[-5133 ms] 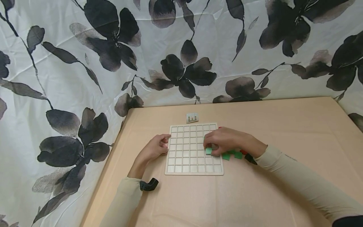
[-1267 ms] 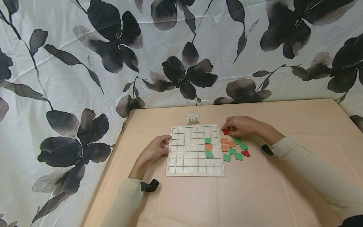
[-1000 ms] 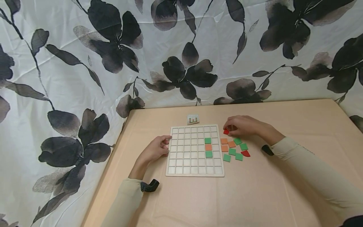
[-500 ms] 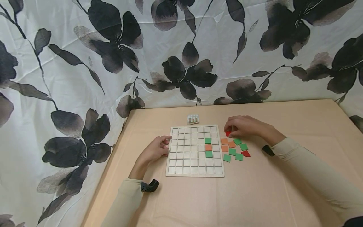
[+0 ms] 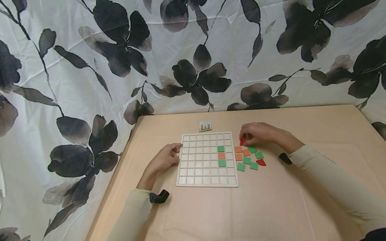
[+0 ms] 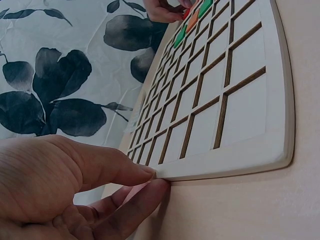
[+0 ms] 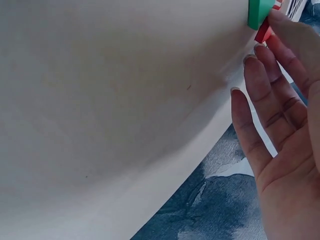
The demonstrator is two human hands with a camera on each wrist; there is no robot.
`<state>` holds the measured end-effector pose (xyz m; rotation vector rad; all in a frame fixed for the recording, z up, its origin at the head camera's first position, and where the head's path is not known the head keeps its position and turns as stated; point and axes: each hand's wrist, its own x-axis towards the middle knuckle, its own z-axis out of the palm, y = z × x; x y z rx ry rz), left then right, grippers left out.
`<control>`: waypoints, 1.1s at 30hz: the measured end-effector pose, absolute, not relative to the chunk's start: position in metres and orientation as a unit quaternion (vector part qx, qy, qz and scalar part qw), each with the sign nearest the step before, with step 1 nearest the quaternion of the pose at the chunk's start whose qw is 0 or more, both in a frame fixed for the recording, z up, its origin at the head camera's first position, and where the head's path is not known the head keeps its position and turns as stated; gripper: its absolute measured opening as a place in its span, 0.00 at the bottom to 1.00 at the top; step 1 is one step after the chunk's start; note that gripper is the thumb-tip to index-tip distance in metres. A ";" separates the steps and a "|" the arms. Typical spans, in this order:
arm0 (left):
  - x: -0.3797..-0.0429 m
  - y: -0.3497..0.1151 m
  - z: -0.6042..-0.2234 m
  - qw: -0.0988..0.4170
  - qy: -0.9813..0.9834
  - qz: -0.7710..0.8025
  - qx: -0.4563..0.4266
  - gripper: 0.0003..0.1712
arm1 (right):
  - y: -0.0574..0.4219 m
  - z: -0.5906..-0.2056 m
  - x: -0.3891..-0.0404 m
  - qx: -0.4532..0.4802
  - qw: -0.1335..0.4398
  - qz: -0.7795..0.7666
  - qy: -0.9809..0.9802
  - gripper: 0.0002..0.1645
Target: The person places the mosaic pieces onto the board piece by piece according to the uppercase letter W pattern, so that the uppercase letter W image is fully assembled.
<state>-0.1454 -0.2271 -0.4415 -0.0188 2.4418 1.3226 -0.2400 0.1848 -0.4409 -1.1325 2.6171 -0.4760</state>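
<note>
A pale wooden grid board (image 5: 196,170) lies on the table with a green tile (image 5: 220,148), an orange tile (image 5: 221,156) and another green tile (image 5: 222,163) in one column of its squares. At the board's left edge is my left hand (image 5: 163,159); its thumb (image 6: 120,167) lies on the rim with the fingers below, pinching the edge. Beyond the upper right corner, my right hand (image 5: 260,134) pinches a red tile (image 5: 242,143) between thumb and forefinger. In the right wrist view the red tile (image 7: 263,33) shows partly, close to a green tile (image 7: 257,12), while the other fingers stay loosely bent.
Right of the board lie several loose tiles: orange ones (image 5: 238,157), green ones (image 5: 254,166) and a red one with a curved side (image 5: 261,162). A small card with a grid picture (image 5: 205,126) sits behind the board. Floral cloth (image 5: 181,40) hangs beyond the table.
About five seconds ago my right hand was over the board with a green tile; it is now right of the board. Since then the red tile has shifted slightly right. The left hand stays put.
</note>
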 end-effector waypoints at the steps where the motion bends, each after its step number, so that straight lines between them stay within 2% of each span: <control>1: -0.145 -0.227 -0.441 0.182 0.864 0.469 -0.006 0.38 | 0.185 -0.441 -0.240 -0.392 0.124 -0.162 0.897 0.12; 25: -0.145 -0.227 -0.443 0.176 0.866 0.468 -0.005 0.37 | 0.183 -0.444 -0.236 -0.434 0.044 -0.130 0.890 0.12; 33: -0.145 -0.228 -0.443 0.179 0.864 0.470 -0.006 0.37 | 0.182 -0.444 -0.235 -0.418 0.070 -0.151 0.893 0.13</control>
